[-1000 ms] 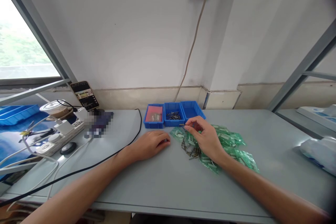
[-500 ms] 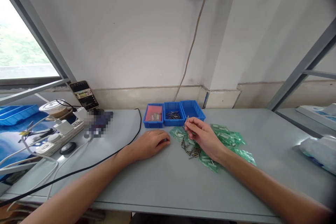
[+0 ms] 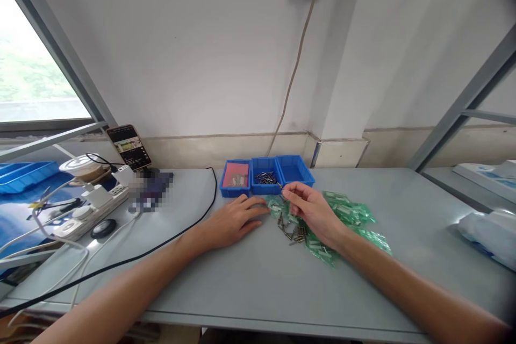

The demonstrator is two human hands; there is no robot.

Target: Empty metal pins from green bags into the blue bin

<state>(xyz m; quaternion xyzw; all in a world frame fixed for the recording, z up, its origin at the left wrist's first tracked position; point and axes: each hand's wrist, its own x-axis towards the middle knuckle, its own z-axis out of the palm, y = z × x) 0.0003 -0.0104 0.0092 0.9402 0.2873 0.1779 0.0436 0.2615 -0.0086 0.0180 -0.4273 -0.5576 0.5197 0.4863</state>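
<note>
Metal pin (image 3: 279,186) is pinched by right hand (image 3: 312,208) | left hand (image 3: 233,220) is held palm-down, fingers parted | writing on smartphone (image 3: 129,147) is illegibly small

Abreast before the wall (image 3: 201,64): three bins (image 3: 264,190)
Pins (image 3: 266,177) in the middle one; bags (image 3: 349,212) in front, rightward; phone (image 3: 129,146) at left.
</note>
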